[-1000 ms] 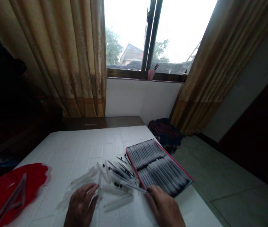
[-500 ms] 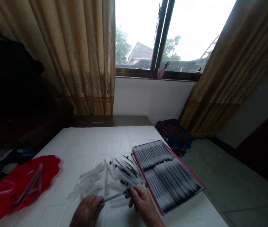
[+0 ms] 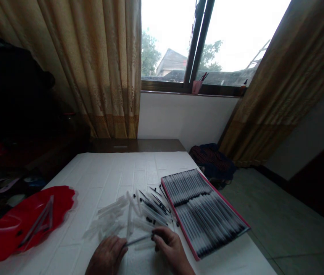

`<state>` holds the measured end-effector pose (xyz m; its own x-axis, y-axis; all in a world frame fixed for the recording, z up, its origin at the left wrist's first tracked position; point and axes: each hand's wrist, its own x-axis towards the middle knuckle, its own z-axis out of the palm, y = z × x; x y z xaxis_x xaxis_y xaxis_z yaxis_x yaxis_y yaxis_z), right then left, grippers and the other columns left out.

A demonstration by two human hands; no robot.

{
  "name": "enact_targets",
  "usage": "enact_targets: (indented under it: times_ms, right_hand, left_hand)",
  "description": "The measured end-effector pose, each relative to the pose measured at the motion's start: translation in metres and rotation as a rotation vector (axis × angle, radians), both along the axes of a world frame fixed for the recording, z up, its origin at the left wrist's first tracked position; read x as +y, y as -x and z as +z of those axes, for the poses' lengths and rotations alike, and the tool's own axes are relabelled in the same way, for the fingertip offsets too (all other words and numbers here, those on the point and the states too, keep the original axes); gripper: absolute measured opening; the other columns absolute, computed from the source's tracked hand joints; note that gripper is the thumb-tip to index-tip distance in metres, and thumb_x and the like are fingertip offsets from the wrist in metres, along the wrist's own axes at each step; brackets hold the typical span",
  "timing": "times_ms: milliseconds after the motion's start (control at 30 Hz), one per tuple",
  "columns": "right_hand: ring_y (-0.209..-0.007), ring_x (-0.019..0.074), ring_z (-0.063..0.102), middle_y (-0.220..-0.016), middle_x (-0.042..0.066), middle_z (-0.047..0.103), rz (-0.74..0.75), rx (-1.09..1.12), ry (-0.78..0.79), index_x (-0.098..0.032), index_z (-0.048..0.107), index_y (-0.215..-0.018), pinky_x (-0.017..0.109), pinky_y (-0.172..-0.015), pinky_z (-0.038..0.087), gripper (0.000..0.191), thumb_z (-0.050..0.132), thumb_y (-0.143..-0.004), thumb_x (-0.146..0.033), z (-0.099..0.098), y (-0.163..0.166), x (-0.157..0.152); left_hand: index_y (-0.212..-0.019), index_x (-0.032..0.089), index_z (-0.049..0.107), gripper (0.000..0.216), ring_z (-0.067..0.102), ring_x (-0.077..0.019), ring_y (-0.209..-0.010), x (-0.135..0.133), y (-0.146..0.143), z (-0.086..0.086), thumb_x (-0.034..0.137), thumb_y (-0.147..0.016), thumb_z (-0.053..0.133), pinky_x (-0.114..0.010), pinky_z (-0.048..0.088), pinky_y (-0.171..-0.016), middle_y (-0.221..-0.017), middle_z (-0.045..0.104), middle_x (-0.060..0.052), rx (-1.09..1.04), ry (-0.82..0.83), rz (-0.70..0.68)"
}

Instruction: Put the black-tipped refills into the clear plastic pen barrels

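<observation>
A slim pen (image 3: 139,240) with a clear barrel and dark inside lies nearly level between my hands, low over the table. My left hand (image 3: 108,255) is closed around its left end. At its dark right end, the thumb and fingers of my right hand (image 3: 171,247) pinch together and partly hide the tip. Just beyond my hands spreads a pile of clear plastic tubes (image 3: 112,208), with thin black refills (image 3: 156,204) and small black caps (image 3: 149,220) among them. To the right, a red-edged tray (image 3: 183,233) holds two rows of pens.
A red scalloped plate (image 3: 3,233) with a few clear tubes and a black bit in it lies at the left. The white table (image 3: 113,168) has a brick pattern. Beyond stand a dark cabinet (image 3: 156,145), curtains, and a windowsill with a pink cup (image 3: 197,87).
My right fingers have drawn in more tightly over the pen's dark end. My left hand keeps its grip, and the whole view has shifted slightly.
</observation>
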<state>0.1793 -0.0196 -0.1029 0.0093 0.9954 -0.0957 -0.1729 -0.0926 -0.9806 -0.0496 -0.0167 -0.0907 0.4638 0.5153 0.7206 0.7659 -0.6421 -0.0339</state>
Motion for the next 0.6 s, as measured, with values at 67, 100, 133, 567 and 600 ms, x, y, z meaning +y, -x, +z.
enact_targets:
  times_ms: [67,100,133,567,600]
  right_hand:
    - [-0.051,0.0104,0.055,-0.07,0.002,0.067,0.001,0.031,0.002,-0.017,0.07,-0.082,0.021,-0.047,0.044,0.047,0.077,-0.057,-0.056,0.0,0.0001,-0.0003]
    - [-0.049,0.0103,0.055,-0.069,0.002,0.067,0.007,0.036,0.007,-0.017,0.069,-0.085,0.021,-0.045,0.043,0.05,0.076,-0.058,-0.058,-0.0003,0.0005,-0.0003]
    - [-0.047,0.0097,0.053,-0.066,0.001,0.067,0.012,0.029,0.014,-0.016,0.068,-0.086,0.021,-0.043,0.042,0.05,0.073,-0.06,-0.059,-0.0006,0.0011,-0.0002]
    - [-0.056,0.0133,0.058,-0.068,0.002,0.066,0.033,0.009,0.01,-0.016,0.068,-0.078,0.022,-0.048,0.045,0.037,0.076,-0.062,-0.049,0.0078,-0.0011,-0.0012]
    - [-0.055,0.0131,0.058,-0.068,0.002,0.066,0.032,0.001,0.012,-0.017,0.068,-0.079,0.022,-0.047,0.045,0.039,0.075,-0.062,-0.051,0.0079,-0.0011,-0.0013]
  left_hand:
    - [-0.09,0.024,0.061,0.032,0.068,-0.0136,-0.067,0.0,-0.0001,0.0001,0.039,-0.097,0.033,-0.024,0.054,-0.067,-0.073,0.069,0.001,0.006,-0.007,0.006]
    - [-0.091,0.024,0.06,0.032,0.068,-0.0136,-0.067,0.0001,-0.0004,0.0003,0.039,-0.097,0.033,-0.024,0.054,-0.067,-0.074,0.069,0.0,0.008,-0.008,0.006]
    - [-0.091,0.024,0.06,0.032,0.068,-0.0135,-0.067,0.0002,-0.0007,0.0006,0.039,-0.097,0.033,-0.024,0.053,-0.067,-0.074,0.069,0.0,0.008,-0.009,0.003]
    - [-0.09,0.025,0.059,0.03,0.067,-0.0129,-0.065,0.0,-0.0036,0.0055,0.039,-0.096,0.034,-0.023,0.053,-0.064,-0.072,0.069,0.001,-0.011,0.05,-0.013]
    - [-0.09,0.025,0.059,0.03,0.067,-0.013,-0.065,0.0002,-0.0032,0.0051,0.039,-0.096,0.034,-0.023,0.053,-0.064,-0.072,0.069,0.001,-0.013,0.043,-0.011]
